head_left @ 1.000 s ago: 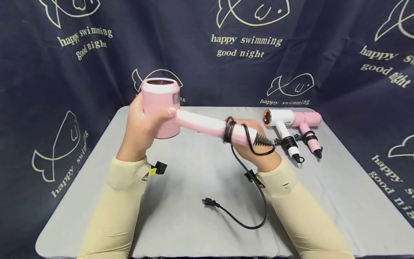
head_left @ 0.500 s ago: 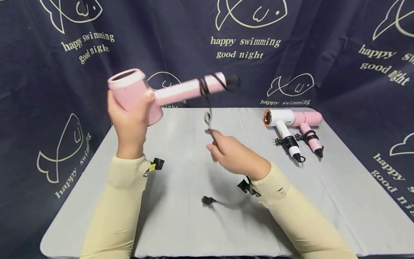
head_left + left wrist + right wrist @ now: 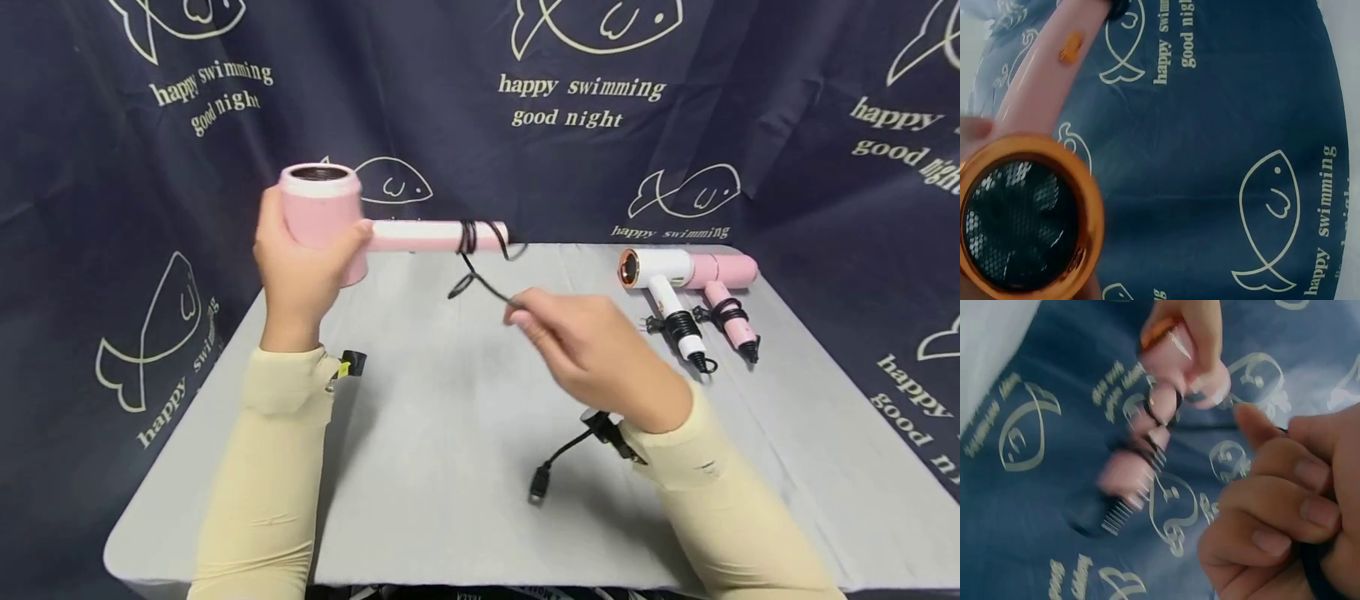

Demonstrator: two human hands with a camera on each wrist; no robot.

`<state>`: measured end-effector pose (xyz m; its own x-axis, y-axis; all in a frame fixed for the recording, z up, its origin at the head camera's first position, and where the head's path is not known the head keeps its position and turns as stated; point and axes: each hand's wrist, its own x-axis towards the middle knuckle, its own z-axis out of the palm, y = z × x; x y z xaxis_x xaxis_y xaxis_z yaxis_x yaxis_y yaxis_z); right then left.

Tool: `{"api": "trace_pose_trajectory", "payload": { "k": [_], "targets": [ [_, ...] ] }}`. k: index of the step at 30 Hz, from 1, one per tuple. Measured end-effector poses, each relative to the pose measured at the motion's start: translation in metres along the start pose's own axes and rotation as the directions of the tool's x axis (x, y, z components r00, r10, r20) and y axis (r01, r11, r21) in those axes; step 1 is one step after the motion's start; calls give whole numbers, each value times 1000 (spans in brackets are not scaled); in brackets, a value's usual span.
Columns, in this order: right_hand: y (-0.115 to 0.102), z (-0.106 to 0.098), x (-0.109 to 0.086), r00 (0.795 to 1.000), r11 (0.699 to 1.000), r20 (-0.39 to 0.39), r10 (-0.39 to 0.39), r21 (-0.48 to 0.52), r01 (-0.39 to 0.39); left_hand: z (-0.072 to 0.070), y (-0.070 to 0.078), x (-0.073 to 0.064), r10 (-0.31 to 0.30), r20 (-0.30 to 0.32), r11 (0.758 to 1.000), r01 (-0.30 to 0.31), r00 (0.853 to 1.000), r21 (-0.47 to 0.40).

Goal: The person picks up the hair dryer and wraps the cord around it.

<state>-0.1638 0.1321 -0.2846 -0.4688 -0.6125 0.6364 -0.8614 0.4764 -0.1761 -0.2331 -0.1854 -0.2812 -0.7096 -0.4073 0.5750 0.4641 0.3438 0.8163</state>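
My left hand [image 3: 292, 271] grips the barrel of a pink hair dryer [image 3: 318, 218] and holds it above the table, its handle pointing right. Black power cord [image 3: 491, 289] is wound a few turns around the handle near its end. Between thumb and forefinger, my right hand [image 3: 600, 358] pinches the cord and stretches it away from the handle. In the right wrist view the other fingers [image 3: 1266, 487] curl over more cord. The cord's plug [image 3: 538, 483] hangs below the right wrist. An orange-rimmed mesh grille [image 3: 1021, 222] fills the lower left of the left wrist view.
A white hair dryer [image 3: 660, 271] and another pink hair dryer [image 3: 723, 271] lie side by side at the table's back right, cords wrapped on their handles. Dark blue fish-patterned cloth [image 3: 465, 125] hangs behind the pale grey table [image 3: 420, 467].
My right hand went from near the dryer's handle to pinching its cord, then drew it down and right. The left hand moved the dryer left, tilting it and levelling it again; the plug shifted right.
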Motion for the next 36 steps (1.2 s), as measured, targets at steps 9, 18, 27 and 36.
{"api": "trace_pose_trajectory", "payload": {
  "k": [9,18,27,36],
  "targets": [
    [27,-36,-3,937,991,-324,130,18,-131,6,6,-14,41,395,994,-77,918,77],
    [68,-37,-6,828,921,-407,385,109,-374,7,15,-20,185,500,971,-80,846,-225],
    [89,-8,-8,862,876,-164,480,39,-480,8,35,-29,220,401,829,46,889,-557],
    [76,23,-3,872,882,145,467,-6,-471,14,40,-24,177,46,716,-96,983,-692]
  ]
}}
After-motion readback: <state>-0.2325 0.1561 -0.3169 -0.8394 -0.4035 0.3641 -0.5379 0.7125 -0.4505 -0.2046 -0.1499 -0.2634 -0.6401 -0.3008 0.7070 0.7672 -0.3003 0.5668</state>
